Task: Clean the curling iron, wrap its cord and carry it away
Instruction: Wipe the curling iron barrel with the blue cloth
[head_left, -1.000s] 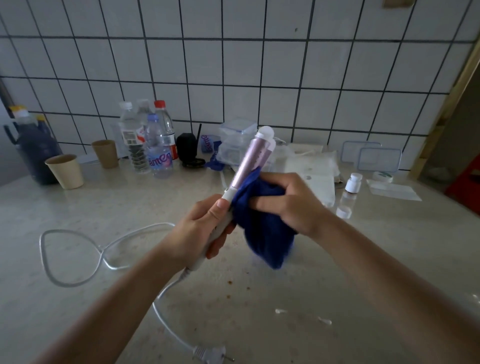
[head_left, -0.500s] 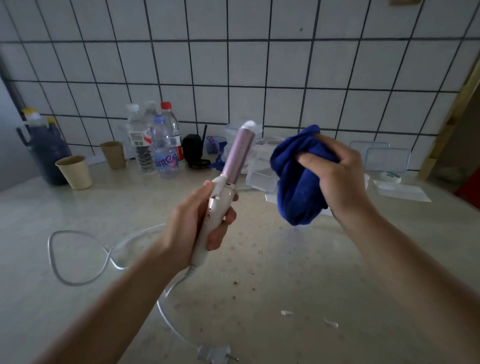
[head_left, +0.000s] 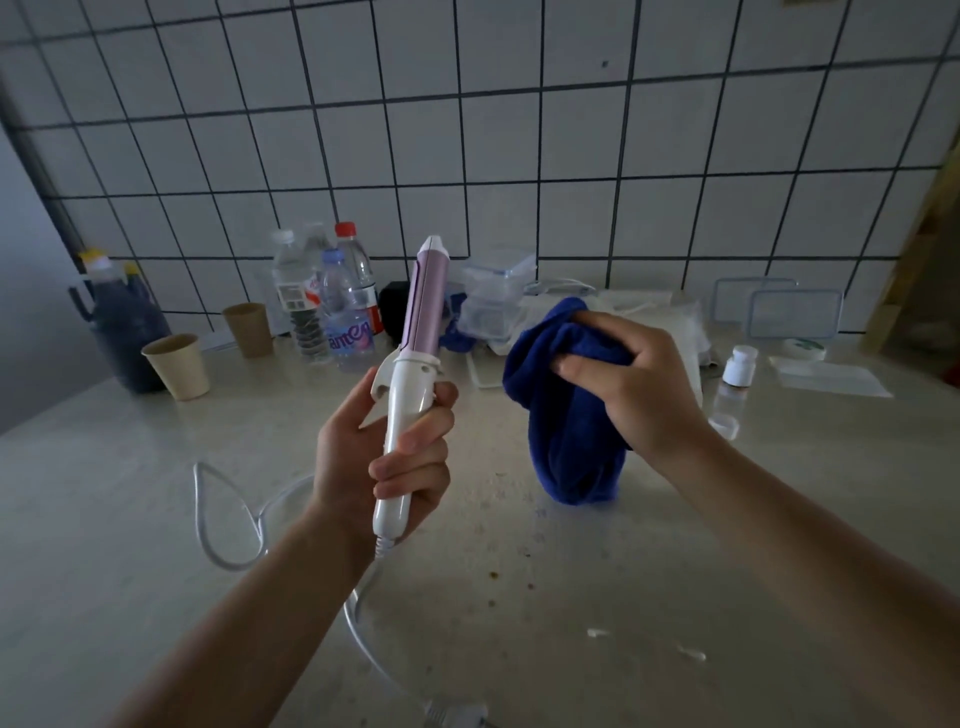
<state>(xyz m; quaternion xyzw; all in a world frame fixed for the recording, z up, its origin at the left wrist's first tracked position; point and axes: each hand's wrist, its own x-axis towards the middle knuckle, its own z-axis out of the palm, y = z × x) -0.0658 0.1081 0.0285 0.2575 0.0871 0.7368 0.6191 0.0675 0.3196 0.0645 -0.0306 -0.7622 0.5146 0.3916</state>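
My left hand (head_left: 384, 462) grips the white handle of the curling iron (head_left: 415, 374), which stands nearly upright with its lilac barrel pointing up and away. Its white cord (head_left: 228, 519) runs down from the handle and loops over the counter to the left; the plug sits at the bottom edge. My right hand (head_left: 634, 395) holds a bunched dark blue cloth (head_left: 566, 447) to the right of the iron, apart from it, the cloth's lower end hanging just above the counter.
Along the tiled wall stand water bottles (head_left: 343, 306), two paper cups (head_left: 179, 366), a dark jug (head_left: 122, 322), clear plastic boxes (head_left: 496, 296) and a small white bottle (head_left: 737, 366). Crumbs and white scraps (head_left: 597, 633) dot the pale counter (head_left: 649, 597).
The cloth came off the barrel: my right hand lifted it away to the right, then lowered it. My left hand turned the iron more upright.
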